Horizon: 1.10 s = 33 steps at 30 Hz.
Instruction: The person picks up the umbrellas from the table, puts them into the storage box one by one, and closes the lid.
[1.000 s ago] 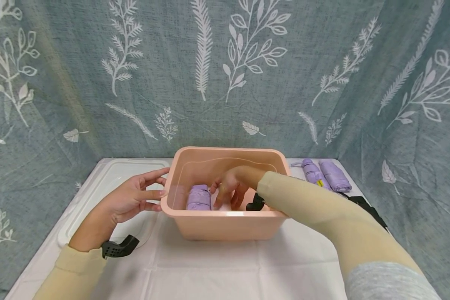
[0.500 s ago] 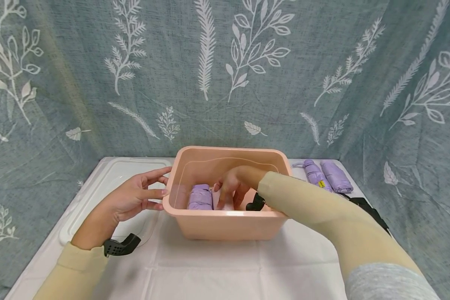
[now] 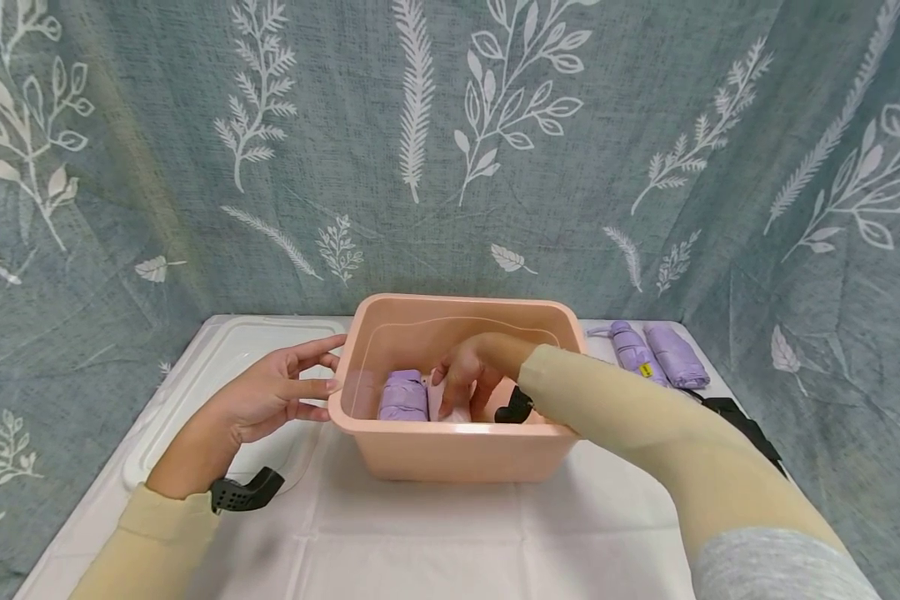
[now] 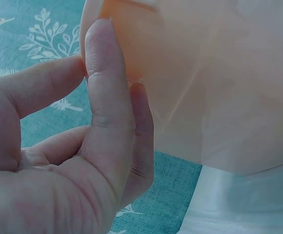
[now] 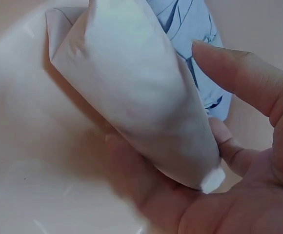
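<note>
Right hand (image 3: 471,373) straddles pale-pink cloth bundle (image 5: 141,87) slanting lower-right in wrist view, grip unclear; left hand (image 3: 270,393), loose, touches peach plastic tub (image 3: 461,455).

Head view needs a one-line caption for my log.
Left hand touches the peach bin's rim; inside, the right hand holds a pale bundle beside a purple bundle.

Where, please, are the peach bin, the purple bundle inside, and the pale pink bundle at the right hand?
Peach bin (image 3: 461,457): head view, its near outer wall.
Purple bundle (image 3: 403,398): head view, its visible middle.
Pale pink bundle (image 5: 136,85): right wrist view, its broad side.
</note>
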Tool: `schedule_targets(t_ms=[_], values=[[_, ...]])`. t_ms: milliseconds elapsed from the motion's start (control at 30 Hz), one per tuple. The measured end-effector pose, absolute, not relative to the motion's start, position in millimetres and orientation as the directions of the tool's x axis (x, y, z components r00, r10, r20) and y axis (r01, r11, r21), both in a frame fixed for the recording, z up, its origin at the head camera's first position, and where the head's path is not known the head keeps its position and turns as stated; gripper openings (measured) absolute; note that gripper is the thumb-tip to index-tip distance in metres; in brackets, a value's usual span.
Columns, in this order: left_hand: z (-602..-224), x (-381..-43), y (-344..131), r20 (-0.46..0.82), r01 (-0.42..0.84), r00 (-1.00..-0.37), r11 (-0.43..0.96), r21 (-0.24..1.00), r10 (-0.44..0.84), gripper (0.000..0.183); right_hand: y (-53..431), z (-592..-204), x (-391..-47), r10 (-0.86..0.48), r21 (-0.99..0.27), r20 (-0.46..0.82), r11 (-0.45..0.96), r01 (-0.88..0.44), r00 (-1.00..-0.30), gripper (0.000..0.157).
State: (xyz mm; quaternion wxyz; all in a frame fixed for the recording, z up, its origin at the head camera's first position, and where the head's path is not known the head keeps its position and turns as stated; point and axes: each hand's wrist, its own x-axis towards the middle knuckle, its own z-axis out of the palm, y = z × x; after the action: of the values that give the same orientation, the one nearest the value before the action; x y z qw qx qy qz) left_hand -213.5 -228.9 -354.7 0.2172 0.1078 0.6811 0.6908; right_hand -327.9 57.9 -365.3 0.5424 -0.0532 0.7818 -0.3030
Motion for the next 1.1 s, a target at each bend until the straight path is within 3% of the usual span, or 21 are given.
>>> schedule_targets(t_ms=[233, 467, 867, 1100], values=[[-356.3, -213.4, -229.2, -0.145, -0.154, -0.882, 0.016, 0.988, 0.448, 0.076, 68.5, -354.4, -316.8, -0.421, -0.547, -0.765, 0.824, 0.149, -0.487, 0.067], [-356.9, -213.0, -229.8, -0.136, -0.147, -0.882, 0.011, 0.989, 0.451, 0.076, 56.3, -365.9, -326.8, -0.441, -0.548, -0.81, 0.804, 0.233, -0.386, 0.071], [-355.1, -213.5, -228.9, -0.151, -0.157, -0.889, 0.022, 0.987, 0.432, 0.078, 55.6, -371.0, -330.4, -0.445, -0.568, -0.795, 0.785, 0.248, -0.413, 0.077], [-355.3, -213.3, -229.2, -0.152, -0.159, -0.888, 0.02, 0.987, 0.434, 0.079, 54.8, -375.2, -331.8, -0.462, -0.592, -0.789, 0.748, 0.301, -0.405, 0.07]])
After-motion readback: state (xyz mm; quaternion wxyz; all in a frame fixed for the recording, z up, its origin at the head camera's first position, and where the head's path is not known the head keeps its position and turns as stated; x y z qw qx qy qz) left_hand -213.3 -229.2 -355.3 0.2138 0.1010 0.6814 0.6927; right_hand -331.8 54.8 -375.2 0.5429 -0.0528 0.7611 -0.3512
